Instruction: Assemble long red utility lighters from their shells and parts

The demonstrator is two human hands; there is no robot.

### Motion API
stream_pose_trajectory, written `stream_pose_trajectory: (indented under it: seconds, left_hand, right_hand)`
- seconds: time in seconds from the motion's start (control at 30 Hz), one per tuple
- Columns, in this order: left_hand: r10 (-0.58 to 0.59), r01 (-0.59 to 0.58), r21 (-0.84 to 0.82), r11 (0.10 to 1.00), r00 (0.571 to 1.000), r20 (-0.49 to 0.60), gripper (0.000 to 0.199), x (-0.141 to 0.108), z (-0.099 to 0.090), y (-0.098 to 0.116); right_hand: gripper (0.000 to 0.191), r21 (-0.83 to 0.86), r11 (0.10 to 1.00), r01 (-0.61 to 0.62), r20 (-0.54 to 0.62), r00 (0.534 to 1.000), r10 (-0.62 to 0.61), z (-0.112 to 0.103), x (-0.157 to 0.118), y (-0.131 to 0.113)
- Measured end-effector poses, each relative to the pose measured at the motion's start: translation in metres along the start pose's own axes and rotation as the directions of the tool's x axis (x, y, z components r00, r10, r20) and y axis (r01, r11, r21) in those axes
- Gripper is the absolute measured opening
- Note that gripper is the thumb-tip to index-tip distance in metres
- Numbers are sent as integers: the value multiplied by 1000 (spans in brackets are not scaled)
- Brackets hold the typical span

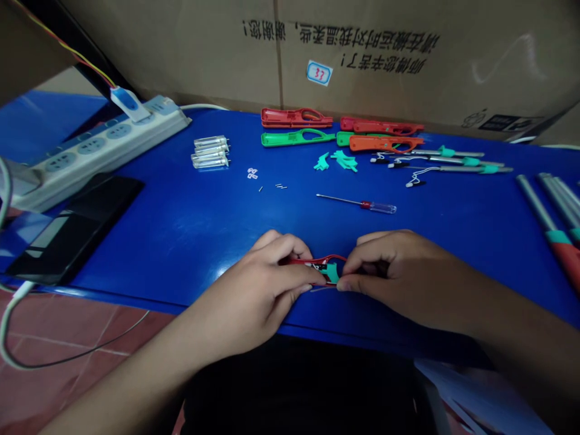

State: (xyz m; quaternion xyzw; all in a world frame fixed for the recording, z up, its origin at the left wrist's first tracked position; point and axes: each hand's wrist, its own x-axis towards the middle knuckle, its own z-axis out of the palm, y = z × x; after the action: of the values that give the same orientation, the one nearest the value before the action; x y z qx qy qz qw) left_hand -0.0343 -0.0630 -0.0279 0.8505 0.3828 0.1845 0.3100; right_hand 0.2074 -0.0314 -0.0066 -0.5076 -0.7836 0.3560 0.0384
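Observation:
Near the front edge of the blue table, a red plastic shell [338, 258] lies between my hands, with a teal piece [332, 273] and small dark and white parts inside it. My left hand [267, 281] is closed on the shell's left part, fingers on its far and near sides. The fingers of my right hand [385, 266] pinch at the shell's right part, beside the teal piece; the fingertips partly hide what they touch. A thin grey strip shows just below the shell. Beyond my hands lies a screwdriver [378, 207] with a clear and red handle.
Red, green [294, 138] and orange shells [380, 143] line the back by a cardboard box [181, 54]. Nearby are teal pieces [344, 161], wired metal rods [471, 161], clear tanks [211, 152] and tiny screws [281, 186]. A power strip [99, 145] and black phone [75, 229] are left.

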Motion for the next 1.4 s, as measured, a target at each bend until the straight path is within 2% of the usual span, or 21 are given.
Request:
stream_pose_trajectory:
  seconds: [0.37, 0.5, 0.6, 0.73, 1.0, 1.1, 1.27, 1.4]
  left_hand:
    - [26, -27, -22, 999, 999, -45, 24, 1, 0, 0]
    - [12, -12, -17, 1000, 1000, -20, 27, 1, 1, 2]
    - [12, -13, -22, 1000, 1000, -19, 30, 1, 1, 2]
    - [18, -19, -21, 1000, 999, -26, 30, 2, 2, 3]
    - [-1, 0, -23, 1000, 1000, -27, 24, 4, 0, 6]
    - [-10, 10, 7, 1000, 999, -52, 15, 7, 3, 7]
    - [-6, 18, 66, 998, 984, -176, 11, 9, 14, 9]
    - [44, -32, 71, 997, 982, -181, 15, 7, 17, 9]
  right_hand:
    - [12, -76, 991, 108, -99, 988, -116, 4, -14, 2]
    - [11, -222, 933, 285, -175, 929, -325, 10, -31, 8]
    - [11, -331, 885, 327, -223, 884, -411, 17, -38, 13]
    - [11, -351, 890, 291, -243, 890, -386, 24, -38, 14]
    - [11, -139, 972, 189, -228, 949, -217, 27, -34, 8]
    - [9, -140, 966, 218, -227, 943, -245, 28, -33, 9]
    - [6, -160, 945, 287, -241, 917, -319, 28, -32, 13]
    - [19, -136, 927, 348, -250, 894, -372, 26, -35, 19]
